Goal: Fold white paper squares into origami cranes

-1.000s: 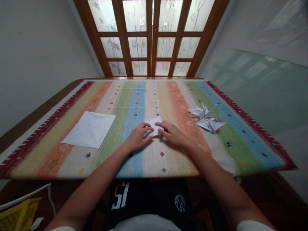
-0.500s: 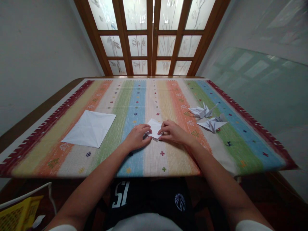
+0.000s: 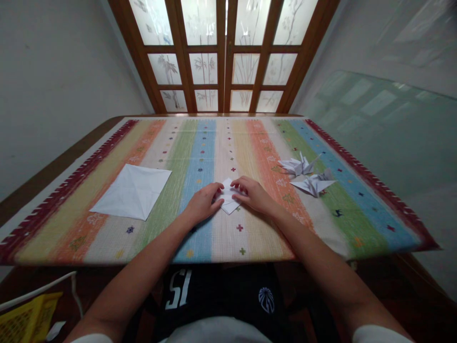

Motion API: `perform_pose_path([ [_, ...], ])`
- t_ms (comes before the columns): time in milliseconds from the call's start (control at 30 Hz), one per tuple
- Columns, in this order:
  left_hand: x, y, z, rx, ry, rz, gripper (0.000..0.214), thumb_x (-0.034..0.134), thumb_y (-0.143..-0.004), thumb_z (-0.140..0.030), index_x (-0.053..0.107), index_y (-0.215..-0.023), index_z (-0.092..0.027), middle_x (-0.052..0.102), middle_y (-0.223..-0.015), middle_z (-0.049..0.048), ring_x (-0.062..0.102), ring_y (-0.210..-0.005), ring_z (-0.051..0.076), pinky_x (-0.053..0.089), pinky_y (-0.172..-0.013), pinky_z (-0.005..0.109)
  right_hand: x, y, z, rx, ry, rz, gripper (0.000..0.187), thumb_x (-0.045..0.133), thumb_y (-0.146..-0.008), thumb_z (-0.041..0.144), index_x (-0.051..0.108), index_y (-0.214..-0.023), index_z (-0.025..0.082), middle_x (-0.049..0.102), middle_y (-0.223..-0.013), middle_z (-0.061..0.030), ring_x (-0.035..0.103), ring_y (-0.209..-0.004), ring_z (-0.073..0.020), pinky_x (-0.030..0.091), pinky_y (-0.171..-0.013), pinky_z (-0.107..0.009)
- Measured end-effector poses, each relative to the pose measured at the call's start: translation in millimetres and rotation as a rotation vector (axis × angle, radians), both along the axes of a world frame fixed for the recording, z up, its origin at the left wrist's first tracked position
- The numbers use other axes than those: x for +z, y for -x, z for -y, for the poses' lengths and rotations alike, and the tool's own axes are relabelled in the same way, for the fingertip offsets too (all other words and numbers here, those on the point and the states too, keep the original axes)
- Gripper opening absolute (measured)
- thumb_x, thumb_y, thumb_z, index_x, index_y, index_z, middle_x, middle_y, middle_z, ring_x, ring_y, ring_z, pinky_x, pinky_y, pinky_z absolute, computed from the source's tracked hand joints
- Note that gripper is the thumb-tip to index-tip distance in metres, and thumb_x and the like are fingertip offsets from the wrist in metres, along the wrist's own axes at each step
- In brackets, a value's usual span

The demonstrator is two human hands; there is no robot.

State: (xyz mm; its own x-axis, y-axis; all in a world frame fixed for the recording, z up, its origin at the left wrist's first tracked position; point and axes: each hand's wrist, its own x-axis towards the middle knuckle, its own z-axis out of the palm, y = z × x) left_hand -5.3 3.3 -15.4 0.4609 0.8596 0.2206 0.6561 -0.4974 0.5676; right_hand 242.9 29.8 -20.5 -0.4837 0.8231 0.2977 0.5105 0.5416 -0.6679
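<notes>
Mostly matt surfaces, little shine
The folded paper [image 3: 229,206], paper square [image 3: 131,192] and paper cranes [image 3: 299,166] are smooth, matt white; the tablecloth [image 3: 200,240] is rough woven cloth; the door frame [image 3: 222,81] is lightly glossy wood.

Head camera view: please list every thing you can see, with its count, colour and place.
Wooden table: 1, brown, under the cloth
Striped tablecloth: 1, multicoloured, covering the table
Creased paper square: 1, white, left on the cloth
Origami cranes: 2, white, right on the cloth
Folded paper: 1, white, between the hands
Glazed double doors: 1 pair, brown frames, frosted panes, beyond the table
Glass panel: 1, pale green, far right
Basket: 1, yellow, lower left
Cord: 1, white, above the basket
Shorts: 1 pair, black, at the lap
Left hand: 1, fingers on the folded paper
Right hand: 1, fingers on the folded paper
</notes>
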Motion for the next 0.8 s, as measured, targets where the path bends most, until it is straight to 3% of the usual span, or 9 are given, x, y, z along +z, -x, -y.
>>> perform_pose_path([
  [133,-2.0,0.3,0.2,-0.041,-0.018,-0.013,0.012,0.066,-0.099,-0.021,0.072,-0.109,-0.021,0.07,-0.119,0.0089,0.071,-0.096,0.022,0.058,-0.094,0.04,-5.5,-0.1,-2.3,-0.042,-0.069,0.034,0.02,0.081,-0.09,0.017,0.076,-0.108,0.022,0.069,-0.12,-0.0114,0.067,-0.11,-0.0258,0.054,-0.101,-0.043],
  [233,-4.0,0.8,-0.8,-0.04,-0.036,-0.037,0.01,0.066,-0.099,-0.021,0.075,-0.105,-0.021,0.069,-0.126,0.0107,0.071,-0.106,0.025,0.058,-0.101,0.044,-8.5,0.0,-3.7,-0.05,-0.079,0.049,0.012,0.077,-0.093,0.016,0.077,-0.104,0.022,0.072,-0.121,-0.0119,0.067,-0.116,-0.0274,0.052,-0.106,-0.046],
  [433,-6.3,1.2,-2.1,-0.027,-0.04,-0.04,0.01,0.067,-0.099,-0.022,0.075,-0.105,-0.02,0.066,-0.136,0.0126,0.072,-0.105,0.025,0.057,-0.106,0.047,-6.4,0.2,-5.0,-0.022,-0.045,-0.009,0.016,0.071,-0.091,0.009,0.079,-0.099,0.021,0.073,-0.118,-0.0106,0.07,-0.109,-0.0244,0.054,-0.101,-0.042],
  [600,-6.4,0.9,-0.8,-0.002,-0.034,-0.003,0.018,0.068,-0.097,-0.022,0.069,-0.114,-0.021,0.059,-0.148,0.0132,0.071,-0.089,0.019,0.061,-0.095,0.042,-1.5,2.2,-2.9,-0.067,-0.017,-0.093,0.025,0.071,-0.087,0.008,0.075,-0.107,0.022,0.074,-0.108,-0.0074,0.069,-0.092,-0.021,0.056,-0.09,-0.038],
  [800,-4.5,-1.2,-0.6,0.019,-0.024,0.035,0.04,0.069,-0.093,-0.02,0.058,-0.131,-0.022,0.064,-0.136,0.0123,0.068,-0.097,0.022,0.059,-0.095,0.043,-1.6,3.9,-3.2,-0.101,0.047,-0.159,0.035,0.073,-0.084,0.009,0.072,-0.116,0.023,0.074,-0.094,-0.003,0.067,-0.081,-0.0191,0.054,-0.078,-0.033],
])
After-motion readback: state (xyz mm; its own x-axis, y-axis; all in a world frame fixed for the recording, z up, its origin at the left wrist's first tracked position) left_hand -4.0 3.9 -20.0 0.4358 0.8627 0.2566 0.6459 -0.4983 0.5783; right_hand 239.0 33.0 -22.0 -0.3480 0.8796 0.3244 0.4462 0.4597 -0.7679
